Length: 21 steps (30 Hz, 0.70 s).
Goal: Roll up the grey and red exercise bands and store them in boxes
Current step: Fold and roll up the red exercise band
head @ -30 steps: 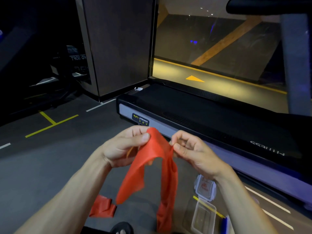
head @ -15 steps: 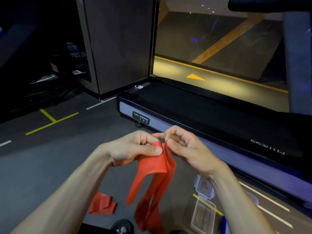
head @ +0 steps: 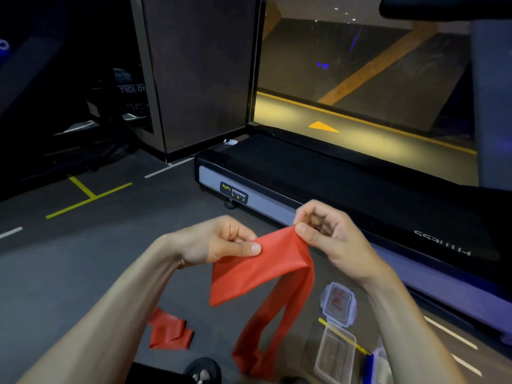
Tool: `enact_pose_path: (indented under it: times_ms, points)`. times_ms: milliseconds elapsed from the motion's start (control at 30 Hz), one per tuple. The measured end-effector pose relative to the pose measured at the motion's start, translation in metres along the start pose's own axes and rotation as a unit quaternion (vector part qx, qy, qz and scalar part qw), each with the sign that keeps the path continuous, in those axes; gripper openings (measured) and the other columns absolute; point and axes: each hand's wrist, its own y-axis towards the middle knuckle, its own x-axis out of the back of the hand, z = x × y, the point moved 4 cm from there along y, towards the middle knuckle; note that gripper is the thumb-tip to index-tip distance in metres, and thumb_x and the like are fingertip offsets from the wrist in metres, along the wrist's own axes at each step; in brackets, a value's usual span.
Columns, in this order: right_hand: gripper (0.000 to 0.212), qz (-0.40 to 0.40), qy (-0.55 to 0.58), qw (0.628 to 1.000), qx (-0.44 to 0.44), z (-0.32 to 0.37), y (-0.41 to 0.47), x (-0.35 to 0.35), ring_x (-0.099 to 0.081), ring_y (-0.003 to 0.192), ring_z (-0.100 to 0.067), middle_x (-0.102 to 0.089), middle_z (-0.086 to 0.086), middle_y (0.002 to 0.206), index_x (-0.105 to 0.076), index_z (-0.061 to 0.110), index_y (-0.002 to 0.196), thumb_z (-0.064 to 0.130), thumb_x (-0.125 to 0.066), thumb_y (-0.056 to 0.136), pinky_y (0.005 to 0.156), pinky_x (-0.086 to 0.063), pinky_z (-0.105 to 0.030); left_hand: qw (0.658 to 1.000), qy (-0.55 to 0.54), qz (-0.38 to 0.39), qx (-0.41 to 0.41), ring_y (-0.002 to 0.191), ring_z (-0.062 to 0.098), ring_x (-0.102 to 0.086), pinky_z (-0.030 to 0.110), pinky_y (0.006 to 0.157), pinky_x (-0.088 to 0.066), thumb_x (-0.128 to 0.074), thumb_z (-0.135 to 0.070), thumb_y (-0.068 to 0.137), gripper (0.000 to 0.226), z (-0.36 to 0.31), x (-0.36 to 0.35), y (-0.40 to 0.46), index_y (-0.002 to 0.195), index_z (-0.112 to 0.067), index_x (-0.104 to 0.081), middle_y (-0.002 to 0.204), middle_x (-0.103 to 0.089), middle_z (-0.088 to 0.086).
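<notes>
Above grey matte flooring, both hands' fingers (head: 250, 248) pinch a smooth, folded red band (head: 266, 268).

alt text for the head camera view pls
Two bare hands, left hand and right hand, pinch the top of a red exercise band that hangs toward the gym floor. An open clear plastic box lies below, beside a treadmill.

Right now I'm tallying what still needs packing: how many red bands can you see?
2. One red band pinched between both hands, tail hanging down; another red band crumpled on the floor, lower left. More may lie out of view.
</notes>
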Motion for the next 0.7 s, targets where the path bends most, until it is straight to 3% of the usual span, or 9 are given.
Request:
enact_pose_path:
  times_ms: [100, 233, 333, 433, 500, 600, 700]
  points:
    - [0.015, -0.012, 0.004, 1.000, 0.004, -0.001, -0.001, 0.003, -0.053, 0.077, -0.005, -0.061, 0.008, 0.082, -0.061, 0.008, 0.095, 0.022, -0.067, 0.092, 0.074, -0.044, -0.016, 0.999, 0.018, -0.024, -0.017, 0.059, 0.012, -0.029, 0.029, 0.055, -0.019, -0.068, -0.025, 0.097, 0.025, -0.003, 0.003, 0.001, 0.071, -0.022, -0.066, 0.061, -0.042, -0.006]
    - [0.010, -0.011, 0.013, 1.000, -0.007, -0.004, -0.002, 0.004, -0.053, 0.076, -0.005, -0.061, 0.009, 0.081, -0.060, 0.007, 0.095, 0.015, -0.065, 0.093, 0.073, -0.043, -0.016, 0.999, 0.004, -0.031, -0.017, 0.060, 0.014, -0.031, 0.032, 0.056, -0.019, -0.070, -0.027, 0.095, 0.021, -0.002, 0.004, 0.000, 0.075, -0.020, -0.068, 0.061, -0.046, -0.003]
    - [0.009, -0.011, 0.012, 1.000, -0.012, -0.005, -0.002, 0.005, -0.052, 0.075, -0.006, -0.060, 0.009, 0.079, -0.060, 0.005, 0.095, 0.013, -0.064, 0.093, 0.074, -0.043, -0.016, 0.999, -0.004, -0.032, -0.018, 0.064, 0.022, -0.028, 0.041, 0.060, -0.014, -0.069, -0.030, 0.094, 0.019, -0.001, 0.004, -0.001, 0.080, -0.017, -0.069, 0.064, -0.046, 0.003]
    - [0.009, -0.012, 0.011, 1.000, -0.023, -0.006, -0.003, 0.006, -0.052, 0.075, -0.006, -0.060, 0.008, 0.079, -0.060, 0.005, 0.095, 0.013, -0.063, 0.093, 0.074, -0.043, -0.016, 0.999, -0.011, -0.026, -0.018, 0.061, 0.021, -0.032, 0.036, 0.058, -0.017, -0.069, -0.026, 0.096, 0.018, -0.001, 0.006, -0.001, 0.083, -0.013, -0.069, 0.063, -0.050, 0.002]
    - [0.007, -0.002, 0.007, 0.999, -0.035, -0.009, -0.005, 0.005, -0.053, 0.077, -0.007, -0.061, 0.007, 0.081, -0.059, 0.007, 0.096, 0.013, -0.062, 0.095, 0.075, -0.044, -0.017, 0.999, -0.026, -0.018, -0.029, 0.055, 0.008, -0.044, 0.021, 0.054, -0.026, -0.063, -0.014, 0.098, 0.017, -0.005, 0.005, -0.002, 0.082, -0.012, -0.068, 0.061, -0.058, -0.008]
    - [0.010, 0.023, 0.052, 0.997, -0.056, -0.013, -0.006, -0.002, -0.063, 0.095, -0.013, -0.070, -0.002, 0.102, -0.057, 0.010, 0.099, 0.019, -0.062, 0.096, 0.088, -0.049, -0.024, 0.996, -0.062, -0.009, -0.059, 0.054, -0.001, -0.049, 0.012, 0.053, -0.037, -0.062, -0.012, 0.097, 0.021, -0.013, 0.004, -0.004, 0.080, -0.019, -0.071, 0.063, -0.061, -0.010]
    - [0.015, 0.046, 0.158, 0.984, -0.062, -0.013, -0.003, -0.017, -0.062, 0.126, -0.034, -0.065, -0.017, 0.134, -0.052, 0.011, 0.101, 0.023, -0.059, 0.096, 0.111, -0.044, -0.046, 0.996, -0.061, 0.006, -0.067, 0.055, 0.002, -0.049, 0.015, 0.053, -0.037, -0.064, -0.013, 0.098, 0.022, -0.016, 0.002, -0.003, 0.079, -0.021, -0.073, 0.065, -0.061, -0.006]
